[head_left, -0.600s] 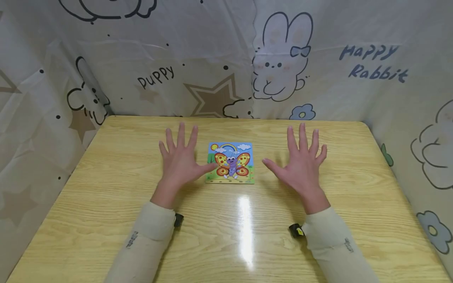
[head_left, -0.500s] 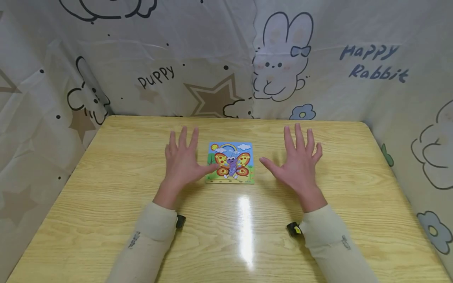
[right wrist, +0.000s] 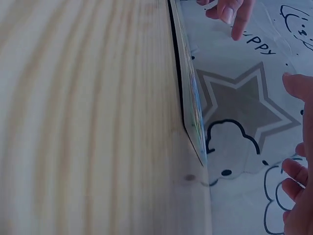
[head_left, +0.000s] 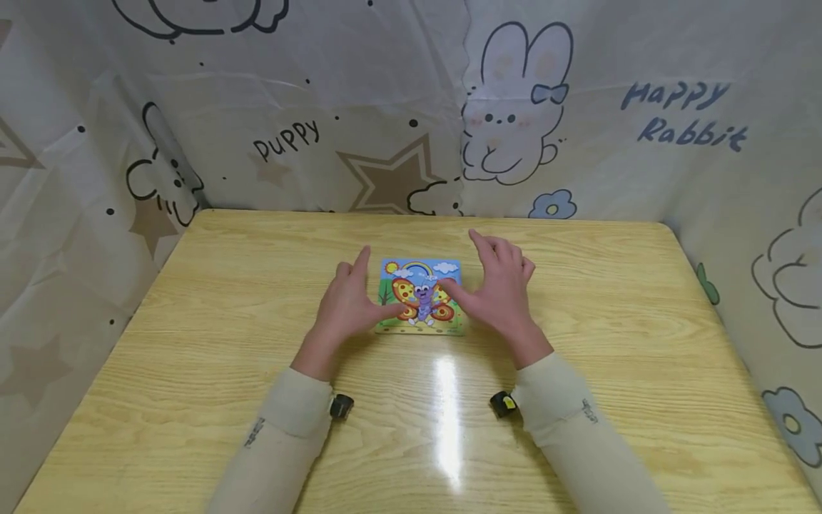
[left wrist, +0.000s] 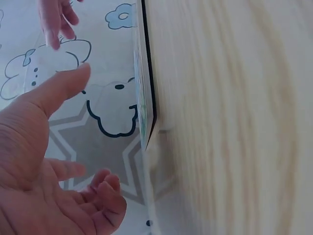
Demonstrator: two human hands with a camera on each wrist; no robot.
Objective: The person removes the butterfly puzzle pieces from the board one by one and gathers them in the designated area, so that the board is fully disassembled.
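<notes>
A square butterfly puzzle (head_left: 424, 296) lies flat on the wooden table, its picture facing up. My left hand (head_left: 349, 307) hovers at its left side, thumb overlapping the lower left wing in the head view. On the other side is my right hand (head_left: 504, 293), with its thumb over the upper right wing. Both hands hold nothing; their index fingers reach forward while the other fingers bend loosely. In the left wrist view, the thin edge of the puzzle (left wrist: 144, 88) stands apart from the left hand (left wrist: 29, 156). The right wrist view shows that edge too, with the right fingers (right wrist: 296, 174) off to the side.
The pale wooden table (head_left: 212, 285) extends around the puzzle, with a bright light reflection in front of it. A cartoon-printed curtain (head_left: 359, 86) hangs behind the table and along both sides. Small black devices (head_left: 342, 406) sit at both wrists.
Both hands have moved inward toward the puzzle, the right one farther. Their spread fingers have drawn together and bent, and the right thumb now overlaps the puzzle. The puzzle stays in place.
</notes>
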